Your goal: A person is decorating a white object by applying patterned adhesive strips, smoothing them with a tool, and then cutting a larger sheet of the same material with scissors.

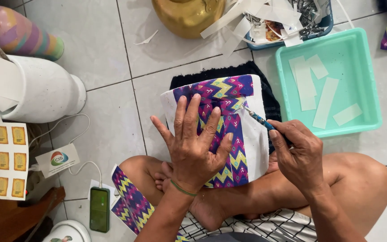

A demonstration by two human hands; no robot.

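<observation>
My left hand [193, 143] lies flat with fingers spread on a white vase [254, 143] resting sideways on my lap, pressing down a purple zigzag-patterned strip [229, 92] stuck across it. My right hand [296, 154] grips a thin blue brush [258, 118], its tip touching the patterned strip near the vase's upper right. Under the vase lies a black cloth [269, 96].
A teal tray [359, 67] with white paper strips sits at right. A gold pot [187, 15] and a bin of scraps [287, 20] are at the top. At left stand a white vase [45, 92], a striped vase [21, 36], a sticker sheet [1, 159] and a green phone [99, 208].
</observation>
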